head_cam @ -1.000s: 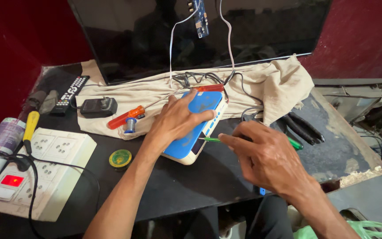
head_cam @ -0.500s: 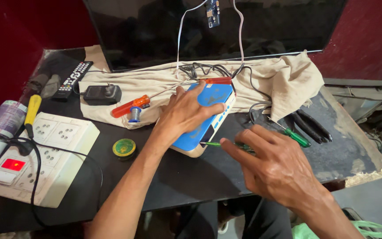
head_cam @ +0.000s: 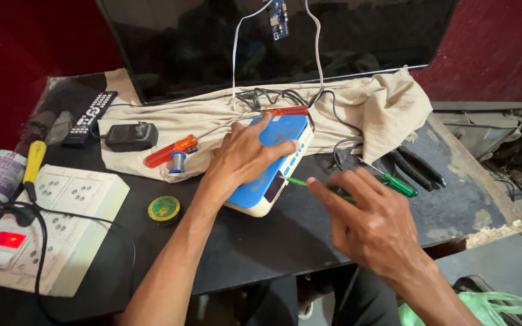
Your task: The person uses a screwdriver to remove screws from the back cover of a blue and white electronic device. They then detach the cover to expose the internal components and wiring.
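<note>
A small blue-and-white box, a plastic device with rounded corners, lies tilted on the black table just in front of a crumpled beige cloth. Its top face is bright blue and smooth, its sides are white, and a dark panel shows on the edge nearest the person.

The left hand lies flat on the blue top, palm down, fingers spread and pressing, the arm reaching in straight from the lower edge. It grips nothing; it only bears down on the box.

The right hand comes in from the lower right with the back of the hand up and the fingers loosely curled, pinching a green-handled screwdriver whose thin green end points at the box's near edge. The tip looks to touch or nearly touch the box; I cannot tell which.

A second green screwdriver lies on the table behind that hand, beside dark-handled pliers. On the cloth rest an orange-handled screwdriver, a small spool of solder and a black adapter. A round yellow-green tin sits on bare tabletop near the left forearm. At the far left stands a white switchboard of sockets with a red light glowing, and a remote control lies further back. A flat dark television screen leans behind everything, white wires trailing down from a small blue circuit board.
</note>
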